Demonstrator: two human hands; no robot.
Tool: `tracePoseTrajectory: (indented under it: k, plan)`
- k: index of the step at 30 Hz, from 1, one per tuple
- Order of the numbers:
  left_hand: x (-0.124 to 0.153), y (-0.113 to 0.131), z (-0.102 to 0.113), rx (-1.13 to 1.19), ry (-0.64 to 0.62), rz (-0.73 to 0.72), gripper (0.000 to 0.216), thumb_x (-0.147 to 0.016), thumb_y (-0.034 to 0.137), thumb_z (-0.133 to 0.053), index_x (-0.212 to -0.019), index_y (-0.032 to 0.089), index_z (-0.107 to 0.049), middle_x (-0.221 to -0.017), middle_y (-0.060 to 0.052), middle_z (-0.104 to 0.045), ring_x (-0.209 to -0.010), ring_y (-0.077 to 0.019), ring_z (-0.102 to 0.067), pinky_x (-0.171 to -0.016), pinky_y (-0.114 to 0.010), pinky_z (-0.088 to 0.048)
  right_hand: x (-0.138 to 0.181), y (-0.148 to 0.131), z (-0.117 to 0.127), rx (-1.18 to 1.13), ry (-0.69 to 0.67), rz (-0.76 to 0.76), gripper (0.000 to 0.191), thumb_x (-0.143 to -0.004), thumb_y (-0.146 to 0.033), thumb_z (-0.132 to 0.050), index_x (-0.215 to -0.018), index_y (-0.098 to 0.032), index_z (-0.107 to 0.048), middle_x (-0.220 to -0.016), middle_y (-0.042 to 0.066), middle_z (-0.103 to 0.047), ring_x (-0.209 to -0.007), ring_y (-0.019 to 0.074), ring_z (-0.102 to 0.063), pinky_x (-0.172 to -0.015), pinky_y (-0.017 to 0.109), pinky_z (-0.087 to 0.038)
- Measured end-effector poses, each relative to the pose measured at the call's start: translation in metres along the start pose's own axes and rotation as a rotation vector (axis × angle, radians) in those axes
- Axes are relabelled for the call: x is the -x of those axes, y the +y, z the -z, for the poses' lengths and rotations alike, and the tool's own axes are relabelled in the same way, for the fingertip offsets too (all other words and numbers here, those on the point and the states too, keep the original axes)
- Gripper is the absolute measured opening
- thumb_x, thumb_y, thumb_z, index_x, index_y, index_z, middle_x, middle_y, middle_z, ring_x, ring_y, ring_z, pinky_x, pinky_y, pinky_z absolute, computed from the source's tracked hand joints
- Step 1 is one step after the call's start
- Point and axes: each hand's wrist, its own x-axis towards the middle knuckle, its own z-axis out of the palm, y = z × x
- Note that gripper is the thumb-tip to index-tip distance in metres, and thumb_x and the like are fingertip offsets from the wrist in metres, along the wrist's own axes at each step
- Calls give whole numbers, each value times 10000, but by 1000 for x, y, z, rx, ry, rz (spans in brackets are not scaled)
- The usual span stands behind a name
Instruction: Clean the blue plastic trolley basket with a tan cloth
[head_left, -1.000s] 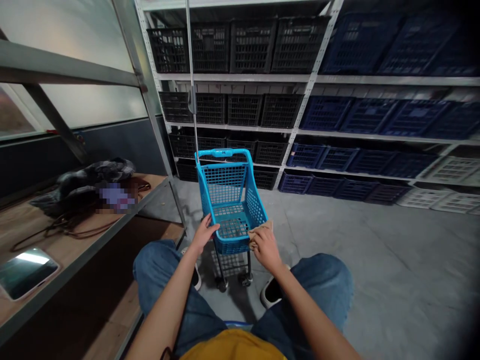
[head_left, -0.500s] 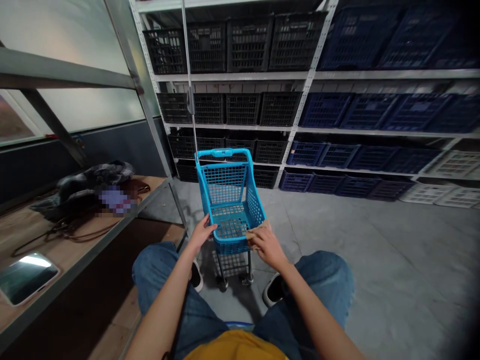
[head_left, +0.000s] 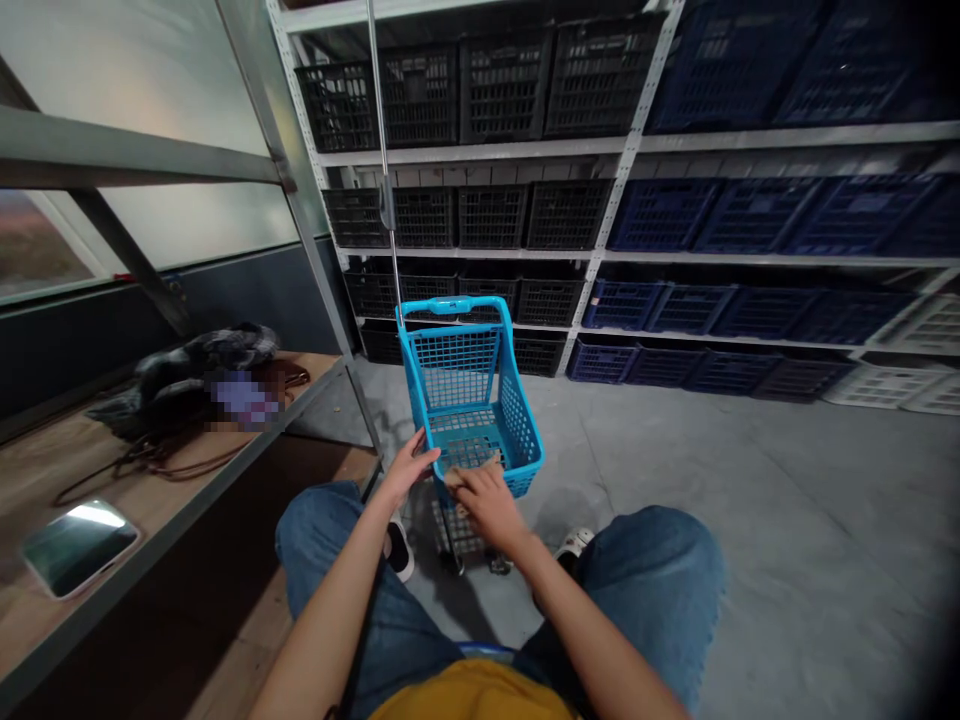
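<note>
A small blue toy-sized shopping cart (head_left: 523, 420) stands between my knees, its basket toward me and its handle at the far end. My left hand (head_left: 409, 470) grips the left side of the basket near the front corner, thumb over the rim and fingers outside. In my right hand (head_left: 491, 510) is a crumpled tan cloth (head_left: 480, 470), pressed on the near rim left of its middle. The palm and part of the cloth are hidden under the hand. The basket's grid floor shows bare.
On the left, a wooden shelf (head_left: 240, 460) bears a phone (head_left: 81, 548), a dark plaid cloth (head_left: 202, 355) and brown straps. Behind the cart, white racks hold black crates (head_left: 491, 215) and blue crates (head_left: 664, 215). A thin metal pole (head_left: 380, 110) rises by the cart's handle.
My right hand has slid the cloth leftward along the near rim, from the right corner toward my left hand. My left hand keeps its hold. The right foot has shifted a little.
</note>
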Motion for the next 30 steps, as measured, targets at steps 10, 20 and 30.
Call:
tracePoseTrajectory:
  k: [10,20,30]
  plan:
    - [3,-3,-7,27,20,-20,783,-730,470,-745,-1426,365,-399,-1533,-49,-357,-1248,-265,-530,-860,-325,-545,17,5,9,-18,255,-341,331,-713,-78,-568,-997,-209,-676,-1061,95,-593,-1065,271,-478,-1032,531,-347]
    - [1,-6,-8,6,84,-16,788,-708,463,-769,-1409,328,-435,-1517,-63,-382,-1208,-264,-560,-842,-313,-551,14,14,10,18,0,-59,220,-776,-115,-591,-955,-219,-666,-1198,72,-587,-1100,238,-489,-999,449,-389]
    - [0,-9,-16,50,82,-19,789,-700,449,-779,-1404,351,-435,-1515,-53,-387,-1156,-251,-594,-794,-294,-560,16,3,9,-26,306,-325,262,-729,-52,-543,-907,-191,-675,-1052,102,-596,-1067,265,-487,-1024,507,-368]
